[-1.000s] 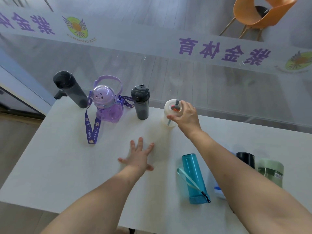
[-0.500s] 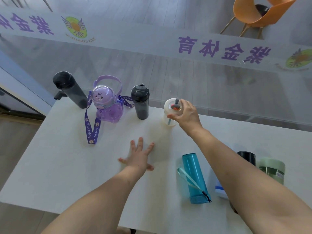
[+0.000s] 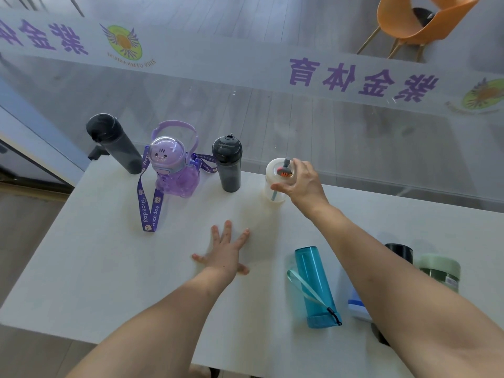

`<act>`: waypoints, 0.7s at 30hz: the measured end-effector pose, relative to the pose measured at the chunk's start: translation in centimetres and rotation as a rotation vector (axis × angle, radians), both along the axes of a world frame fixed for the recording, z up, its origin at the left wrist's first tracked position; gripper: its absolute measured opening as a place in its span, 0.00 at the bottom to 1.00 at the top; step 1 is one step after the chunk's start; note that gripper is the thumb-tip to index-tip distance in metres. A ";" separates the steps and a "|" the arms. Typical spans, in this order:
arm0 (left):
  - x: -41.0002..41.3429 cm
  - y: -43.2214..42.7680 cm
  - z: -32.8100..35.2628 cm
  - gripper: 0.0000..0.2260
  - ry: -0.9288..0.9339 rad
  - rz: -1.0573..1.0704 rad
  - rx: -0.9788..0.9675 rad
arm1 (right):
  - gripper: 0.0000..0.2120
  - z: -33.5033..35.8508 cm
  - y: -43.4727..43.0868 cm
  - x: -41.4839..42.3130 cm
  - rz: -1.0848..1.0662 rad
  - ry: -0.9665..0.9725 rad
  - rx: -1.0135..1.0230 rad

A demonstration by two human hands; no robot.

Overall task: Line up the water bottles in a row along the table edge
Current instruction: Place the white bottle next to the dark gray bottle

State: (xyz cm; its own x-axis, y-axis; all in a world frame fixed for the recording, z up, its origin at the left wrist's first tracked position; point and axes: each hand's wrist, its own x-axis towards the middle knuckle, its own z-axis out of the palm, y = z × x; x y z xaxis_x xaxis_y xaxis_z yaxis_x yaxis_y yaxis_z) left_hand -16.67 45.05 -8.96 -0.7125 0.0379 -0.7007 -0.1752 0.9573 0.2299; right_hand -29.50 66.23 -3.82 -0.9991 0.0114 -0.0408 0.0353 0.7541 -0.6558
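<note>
Along the far edge of the white table [image 3: 81,268] stand a tall dark bottle [image 3: 114,144], a purple bottle [image 3: 174,167] with a handle and a lanyard, and a short dark grey bottle [image 3: 227,162]. To their right, my right hand [image 3: 302,182] grips a white bottle [image 3: 275,181] near its lid. My left hand [image 3: 225,252] rests flat on the table, fingers spread. A teal bottle [image 3: 313,285] stands near my right forearm. A black bottle [image 3: 399,252] and a pale green bottle [image 3: 440,271] stand at the right. A blue-and-white item [image 3: 357,306] is mostly hidden by my arm.
A glass wall [image 3: 300,110] with purple lettering runs right behind the table's far edge. An orange chair [image 3: 420,20] stands beyond the glass. The table's left edge drops to a brown floor [image 3: 24,227].
The right hand and the white bottle have shifted slightly toward the far edge. The left hand has stayed flat on the table.
</note>
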 end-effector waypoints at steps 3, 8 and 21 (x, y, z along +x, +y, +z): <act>0.1 0.0 0.1 0.48 0.004 -0.001 0.000 | 0.44 0.7 0.2 0.5 -0.009 0.022 0.034; 0.1 0.0 0.0 0.48 0.007 0.009 0.014 | 0.41 2.2 1.5 3.4 -0.031 0.129 0.028; 1.7 0.8 0.4 0.40 0.037 -0.041 -0.018 | 0.31 -0.1 8.0 20.7 0.352 -0.029 0.191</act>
State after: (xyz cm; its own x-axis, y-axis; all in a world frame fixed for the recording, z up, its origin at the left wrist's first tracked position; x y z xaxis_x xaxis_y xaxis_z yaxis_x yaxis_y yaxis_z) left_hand -15.02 45.87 -8.53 -0.7359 0.0549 -0.6748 -0.1278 0.9675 0.2181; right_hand -8.76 74.23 -3.93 -0.9418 -0.3212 -0.0996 -0.2304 0.8319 -0.5048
